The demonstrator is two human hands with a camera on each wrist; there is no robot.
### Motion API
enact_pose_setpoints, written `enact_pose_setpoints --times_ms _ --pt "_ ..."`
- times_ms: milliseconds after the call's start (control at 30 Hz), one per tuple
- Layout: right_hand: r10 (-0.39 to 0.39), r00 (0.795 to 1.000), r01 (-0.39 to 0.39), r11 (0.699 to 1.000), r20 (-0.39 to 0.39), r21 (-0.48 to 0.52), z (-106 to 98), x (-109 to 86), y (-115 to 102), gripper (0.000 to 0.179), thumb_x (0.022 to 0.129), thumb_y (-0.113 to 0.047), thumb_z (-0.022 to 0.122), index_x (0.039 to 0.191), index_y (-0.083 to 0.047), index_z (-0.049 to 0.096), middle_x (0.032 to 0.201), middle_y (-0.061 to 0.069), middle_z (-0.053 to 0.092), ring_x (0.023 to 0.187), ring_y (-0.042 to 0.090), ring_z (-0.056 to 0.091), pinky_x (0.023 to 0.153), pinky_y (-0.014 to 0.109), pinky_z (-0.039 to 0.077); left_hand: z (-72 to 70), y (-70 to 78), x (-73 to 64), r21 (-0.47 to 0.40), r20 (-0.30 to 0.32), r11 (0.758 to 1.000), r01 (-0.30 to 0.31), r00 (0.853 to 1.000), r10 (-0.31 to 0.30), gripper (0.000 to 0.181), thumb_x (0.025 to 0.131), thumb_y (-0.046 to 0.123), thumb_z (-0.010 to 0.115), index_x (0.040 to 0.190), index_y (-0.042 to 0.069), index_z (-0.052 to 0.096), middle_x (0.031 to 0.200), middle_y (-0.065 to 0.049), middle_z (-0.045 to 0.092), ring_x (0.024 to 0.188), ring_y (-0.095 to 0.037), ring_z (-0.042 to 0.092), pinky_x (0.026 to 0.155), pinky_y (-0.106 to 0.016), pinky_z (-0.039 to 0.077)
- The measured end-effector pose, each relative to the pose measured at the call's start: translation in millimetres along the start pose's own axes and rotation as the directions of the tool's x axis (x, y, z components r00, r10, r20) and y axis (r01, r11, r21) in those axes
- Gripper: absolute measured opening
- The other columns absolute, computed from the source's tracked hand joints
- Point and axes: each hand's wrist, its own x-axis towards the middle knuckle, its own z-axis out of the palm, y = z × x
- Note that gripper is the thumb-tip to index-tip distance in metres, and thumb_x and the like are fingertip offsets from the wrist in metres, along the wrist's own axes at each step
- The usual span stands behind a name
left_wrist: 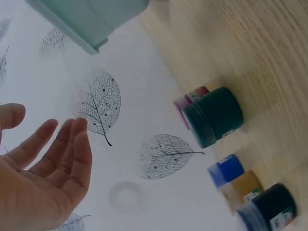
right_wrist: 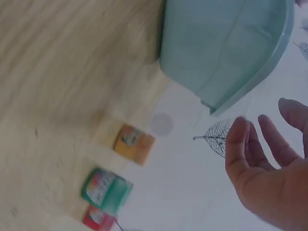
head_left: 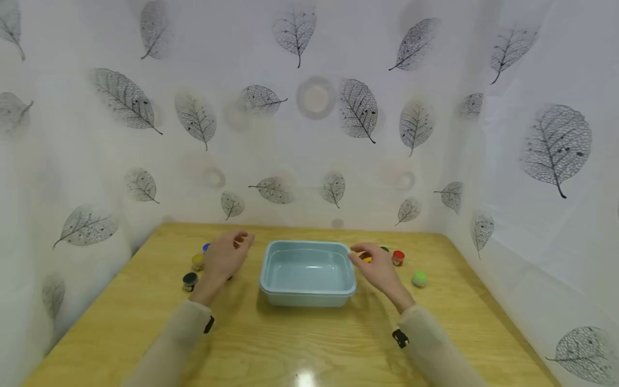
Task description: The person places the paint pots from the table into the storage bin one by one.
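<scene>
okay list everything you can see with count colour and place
Basin: 1, pale blue-green, mid-table
Dark jar: 1, dark green, at left
Pink jar: 1, pink, at left
Blue jar: 1, blue, at left
Yellow jar: 1, yellow, at left
Black jar: 1, blackish, at left
Orange jar: 1, orange, at right
Green jar: 1, green, at right
Red jar: 1, red, at right
Lime jar: 1, light green, far right
Table: 1, yellowish wood, under basin
Curtain: count unclear, white with dark leaves, around table
Wrist pieces: 2, black, at cuffs
Sleeves: 2, beige, on forearms
Left hand: 1, bare, left of basin
Right hand: 1, bare, right of basin
</scene>
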Motion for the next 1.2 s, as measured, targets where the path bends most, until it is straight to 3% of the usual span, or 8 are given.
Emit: enact_pose_setpoints --times_ms 67,167,233,300,467,800,1067,1200 --pt "0.098 0.994 -0.104 0.986 0.051 0.132 0 0.2 2 0.029 0.093 -0.024 0.068 0.116 -0.006 0.069 0.113 0.012 0.068 0.094 0.022 0.065 0.076 0.035 0.059 -3.4 -6.2 2.3 -0.148 0.010 0.988 0.033 0.999 -0.032 0.047 0.099 0.045 0.052 0.120 0.005 0.066 0.104 -0.015 0.071 0.085 -0.023 0.068 0.076 -0.038 0.059" --pt "0.213 0.967 -0.243 0.936 0.140 0.253 1 -2.8 4 0.031 0.094 -0.023 0.067 0.118 -0.005 0.067 0.114 0.012 0.065 0.093 0.018 0.063 0.077 0.034 0.059 -9.2 -16.0 4.8 -0.362 0.081 0.922 0.136 0.990 -0.115 0.042 0.100 0.040 0.055 0.117 0.003 0.067 0.096 -0.016 0.069 0.075 -0.018 0.067 0.068 -0.031 0.058" --pt "0.246 0.955 -0.286 0.912 0.165 0.295 1 -5.7 5 0.032 0.094 -0.022 0.067 0.119 -0.003 0.066 0.114 0.013 0.064 0.093 0.017 0.061 0.079 0.034 0.058 -12.9 -24.0 7.2 -0.451 0.150 0.868 0.209 0.976 -0.157 0.042 0.100 0.039 0.055 0.119 0.002 0.066 0.096 -0.018 0.068 0.075 -0.017 0.065 0.065 -0.027 0.057" --pt "0.269 0.946 -0.318 0.885 0.183 0.339 1 -9.1 6 0.034 0.093 -0.020 0.067 0.121 0.000 0.065 0.115 0.014 0.062 0.095 0.017 0.060 0.082 0.036 0.058 -16.0 -32.3 8.9 -0.481 0.204 0.838 0.257 0.963 -0.179 0.044 0.100 0.041 0.055 0.121 0.003 0.064 0.102 -0.018 0.068 0.081 -0.020 0.065 0.066 -0.026 0.055" --pt "0.299 0.928 -0.366 0.842 0.221 0.396 4 -16.8 12 0.038 0.092 -0.017 0.069 0.124 0.001 0.063 0.119 0.015 0.058 0.098 0.017 0.057 0.085 0.035 0.058 -26.8 -50.6 8.1 -0.492 0.278 0.824 0.281 0.948 -0.157 0.049 0.101 0.043 0.051 0.125 0.002 0.061 0.101 -0.013 0.069 0.086 -0.021 0.064 0.070 -0.030 0.054" --pt "0.272 0.919 -0.381 0.803 0.286 0.459 7 -25.6 19 0.046 0.089 -0.012 0.071 0.131 0.002 0.057 0.125 0.021 0.054 0.099 0.019 0.057 0.082 0.032 0.058 -44.0 -87.4 1.6 -0.519 0.396 0.785 0.338 0.909 -0.130 0.046 0.103 0.040 0.048 0.123 0.000 0.058 0.098 -0.001 0.068 0.086 -0.014 0.064 0.071 -0.028 0.054" --pt "0.253 0.906 -0.402 0.764 0.339 0.505 6 -29.6 15 0.054 0.089 -0.012 0.072 0.136 0.004 0.050 0.127 0.025 0.049 0.088 0.017 0.058 0.075 0.027 0.056 -59.1 -112.6 1.3 -0.496 0.463 0.806 0.324 0.884 -0.071 0.042 0.100 0.044 0.053 0.109 0.005 0.066 0.101 0.000 0.070 0.094 -0.013 0.067 0.082 -0.030 0.054" --pt "0.240 0.905 -0.402 0.756 0.351 0.517 6 -29.8 17 0.056 0.090 -0.011 0.071 0.138 0.005 0.047 0.126 0.024 0.049 0.090 0.016 0.060 0.077 0.027 0.058 -63.5 -123.2 0.8 -0.464 0.456 0.833 0.301 0.888 -0.067 0.040 0.100 0.040 0.054 0.112 0.005 0.069 0.100 0.003 0.073 0.098 -0.014 0.067 0.084 -0.030 0.052"
